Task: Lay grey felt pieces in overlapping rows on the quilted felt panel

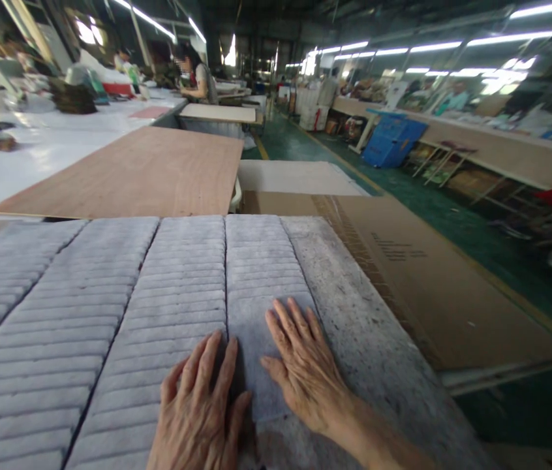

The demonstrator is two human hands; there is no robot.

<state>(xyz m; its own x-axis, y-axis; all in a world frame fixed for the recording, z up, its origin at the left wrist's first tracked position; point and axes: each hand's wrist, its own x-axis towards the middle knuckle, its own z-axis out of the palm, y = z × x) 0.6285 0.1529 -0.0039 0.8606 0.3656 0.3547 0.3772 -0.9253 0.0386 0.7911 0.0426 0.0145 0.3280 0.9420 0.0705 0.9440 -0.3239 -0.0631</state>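
Observation:
Rows of overlapping light-grey fabric pieces (178, 274) cover the worktable, laid in long columns with dark gaps between them. My right hand (305, 365) lies spread on a flat grey fabric piece (251, 326) at the near end of the rightmost column, its fingertips close to that column's right side. Just left of it, my left hand (202, 405) rests with fingers extended, over the near end of the neighbouring column and the gap beside it. Neither hand is gripping anything. Parts of the fabric under both palms are hidden.
A speckled grey table surface (354, 307) runs along the right of the columns. Beyond it are a large cardboard sheet (432, 287) and a plywood board (149, 170). Farther off are a white table (61, 150), a blue cabinet (391, 140) and a person (202, 81) beside a table.

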